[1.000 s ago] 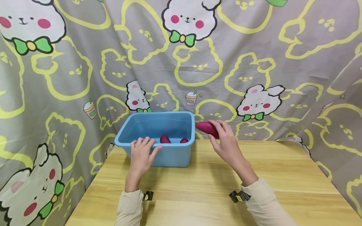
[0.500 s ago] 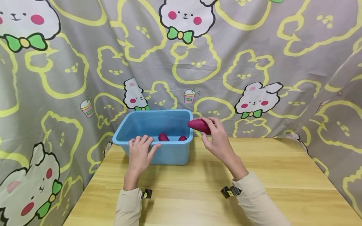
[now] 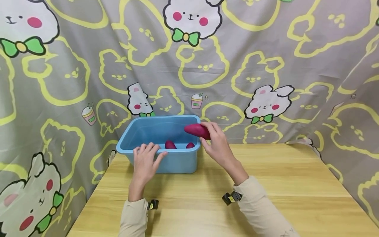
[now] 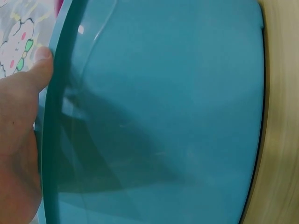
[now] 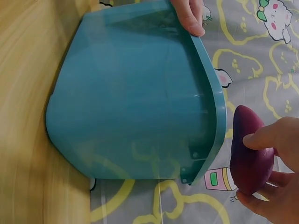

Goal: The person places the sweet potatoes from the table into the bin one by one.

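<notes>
My right hand (image 3: 218, 146) holds a purple-red sweet potato (image 3: 196, 130), its tapered end pointing left over the right rim of a blue plastic bin (image 3: 179, 163). In the right wrist view, thumb and fingers pinch the sweet potato (image 5: 250, 154) from both sides, beyond the bin's rim. My left hand (image 3: 144, 164) grips the bin's front rim, its fingers hooked over the edge. The left wrist view shows its thumb (image 4: 43, 65) at the rim. Inside lie two more dark red pieces, one (image 3: 170, 144) near the middle and one (image 3: 190, 145) at the right, partly hidden by the front wall.
The bin stands at the back left of a wooden table (image 3: 266, 184). A grey curtain (image 3: 213, 82) with cartoon rabbits hangs right behind the table and along both sides. Each wrist carries a small black camera (image 3: 232, 197).
My right hand has carried the sweet potato left, from beside the bin to over its right rim. The left hand has stayed on the front rim. The head view has shifted slightly.
</notes>
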Demonstrator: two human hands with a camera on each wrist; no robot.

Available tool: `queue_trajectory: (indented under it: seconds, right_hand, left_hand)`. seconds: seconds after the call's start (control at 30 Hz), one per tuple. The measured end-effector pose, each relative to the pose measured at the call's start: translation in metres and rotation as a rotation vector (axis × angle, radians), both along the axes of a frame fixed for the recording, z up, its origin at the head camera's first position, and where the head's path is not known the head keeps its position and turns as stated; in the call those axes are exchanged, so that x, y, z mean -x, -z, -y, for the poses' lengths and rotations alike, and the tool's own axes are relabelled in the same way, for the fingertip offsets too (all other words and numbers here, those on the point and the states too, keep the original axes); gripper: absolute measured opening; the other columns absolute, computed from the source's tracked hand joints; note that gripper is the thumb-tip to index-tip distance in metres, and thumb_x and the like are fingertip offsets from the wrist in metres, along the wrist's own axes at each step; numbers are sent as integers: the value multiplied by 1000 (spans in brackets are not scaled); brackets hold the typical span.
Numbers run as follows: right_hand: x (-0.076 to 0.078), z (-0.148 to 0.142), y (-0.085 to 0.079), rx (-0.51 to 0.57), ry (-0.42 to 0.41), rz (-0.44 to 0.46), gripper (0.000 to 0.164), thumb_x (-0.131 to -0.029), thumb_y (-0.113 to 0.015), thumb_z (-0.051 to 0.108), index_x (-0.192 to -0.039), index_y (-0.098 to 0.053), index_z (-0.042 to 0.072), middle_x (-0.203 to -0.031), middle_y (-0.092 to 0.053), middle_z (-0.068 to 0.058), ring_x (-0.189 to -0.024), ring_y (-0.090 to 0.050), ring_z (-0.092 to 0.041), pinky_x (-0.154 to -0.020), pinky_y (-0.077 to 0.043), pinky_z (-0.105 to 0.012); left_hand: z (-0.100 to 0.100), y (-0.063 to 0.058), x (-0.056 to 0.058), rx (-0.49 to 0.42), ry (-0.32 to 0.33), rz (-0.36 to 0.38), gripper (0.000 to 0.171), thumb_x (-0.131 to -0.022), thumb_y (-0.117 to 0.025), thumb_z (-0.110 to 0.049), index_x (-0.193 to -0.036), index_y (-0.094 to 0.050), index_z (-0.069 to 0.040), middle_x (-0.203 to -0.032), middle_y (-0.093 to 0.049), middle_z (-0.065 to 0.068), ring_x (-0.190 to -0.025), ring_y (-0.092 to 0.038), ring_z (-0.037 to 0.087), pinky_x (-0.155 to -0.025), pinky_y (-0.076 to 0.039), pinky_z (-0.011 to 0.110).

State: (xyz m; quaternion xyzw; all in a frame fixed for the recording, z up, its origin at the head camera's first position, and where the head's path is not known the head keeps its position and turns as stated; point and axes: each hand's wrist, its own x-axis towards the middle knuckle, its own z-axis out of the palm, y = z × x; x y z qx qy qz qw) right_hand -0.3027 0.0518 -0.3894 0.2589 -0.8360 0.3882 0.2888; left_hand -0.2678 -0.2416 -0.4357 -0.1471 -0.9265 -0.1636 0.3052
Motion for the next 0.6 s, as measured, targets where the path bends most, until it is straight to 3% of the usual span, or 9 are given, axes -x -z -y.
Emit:
queue_trajectory:
  seconds: [0.23,0.6]
  right_hand:
    - [-1,-2,4,8,-4,26,55,-88,-81,5,-139,-60,11,-130,-59,-12,-112,-61,-31,-88,-57,-48]
    - [7,17,0,-40,-63,44,53,-89,-75,0,-139,-60,8,-136,-54,-13,-121,-56,-28,-94,-55,-42]
  left_hand:
    - [-9,3,3,11,17,10,37,-100,-62,-50,-104,-69,-14,-105,-65,6,-102,-52,32,-100,-30,59]
    - [1,-1,2,19,4,-26,37,-100,-62,-50,-102,-68,-14,-100,-63,5,-99,-51,32,-98,-30,61]
